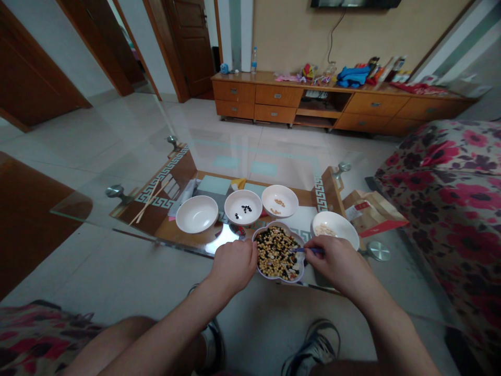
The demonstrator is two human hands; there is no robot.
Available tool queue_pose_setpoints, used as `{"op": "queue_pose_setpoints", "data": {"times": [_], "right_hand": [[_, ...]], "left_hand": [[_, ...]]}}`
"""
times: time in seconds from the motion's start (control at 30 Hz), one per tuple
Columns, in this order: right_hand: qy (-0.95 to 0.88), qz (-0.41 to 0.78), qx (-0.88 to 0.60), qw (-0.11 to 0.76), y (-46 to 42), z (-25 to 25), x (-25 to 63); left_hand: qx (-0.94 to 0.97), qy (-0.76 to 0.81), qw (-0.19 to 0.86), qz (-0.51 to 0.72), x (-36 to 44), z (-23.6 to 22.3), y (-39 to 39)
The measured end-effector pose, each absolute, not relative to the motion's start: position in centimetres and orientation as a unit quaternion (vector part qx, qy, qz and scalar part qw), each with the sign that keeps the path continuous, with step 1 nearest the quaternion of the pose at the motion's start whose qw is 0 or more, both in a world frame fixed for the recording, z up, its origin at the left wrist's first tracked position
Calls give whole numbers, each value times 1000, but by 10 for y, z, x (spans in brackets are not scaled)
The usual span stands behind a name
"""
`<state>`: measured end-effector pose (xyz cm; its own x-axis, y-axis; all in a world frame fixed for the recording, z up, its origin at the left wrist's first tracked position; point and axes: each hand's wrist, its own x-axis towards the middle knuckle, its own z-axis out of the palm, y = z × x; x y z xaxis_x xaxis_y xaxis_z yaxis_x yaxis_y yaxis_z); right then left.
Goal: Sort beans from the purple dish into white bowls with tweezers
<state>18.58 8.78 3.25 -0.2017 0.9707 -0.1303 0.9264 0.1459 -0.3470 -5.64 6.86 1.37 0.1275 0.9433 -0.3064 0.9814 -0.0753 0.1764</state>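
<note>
A lilac flower-shaped dish (298,274) full of mixed beans sits at the near edge of a glass table (129,172). My left hand (234,263) is curled against the dish's left rim, steadying it. My right hand (331,261) pinches a thin blue-purple tool (303,250) whose tip reaches over the beans. Behind the dish stand several white bowls: an empty one (196,214), one with a few black beans (243,207), one with a few pale beans (279,201), and one at the right with pale beans (334,230).
Chopsticks (151,201) lie on the shelf under the glass at the left. A cardboard box (370,211) sits right of the table, beside a floral sofa (450,209). A wooden cabinet (332,102) lines the far wall. My knees and shoes show below.
</note>
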Motion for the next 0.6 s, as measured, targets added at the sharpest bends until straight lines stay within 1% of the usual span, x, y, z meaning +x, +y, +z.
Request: {"op": "queue_pose_setpoints", "data": {"times": [0.13,0.3,0.47,0.6], "right_hand": [[-759,176,-620,91,87,34,188],[-751,184,-607,184,92,40,185],[-721,103,-621,289,102,40,172],[-709,56,-631,310,110,34,162]], "left_hand": [[729,660,173,-55,-56,14,68],[729,660,175,-55,-56,15,68],[729,661,174,-51,-56,13,69],[729,661,169,-46,-56,12,69]]}}
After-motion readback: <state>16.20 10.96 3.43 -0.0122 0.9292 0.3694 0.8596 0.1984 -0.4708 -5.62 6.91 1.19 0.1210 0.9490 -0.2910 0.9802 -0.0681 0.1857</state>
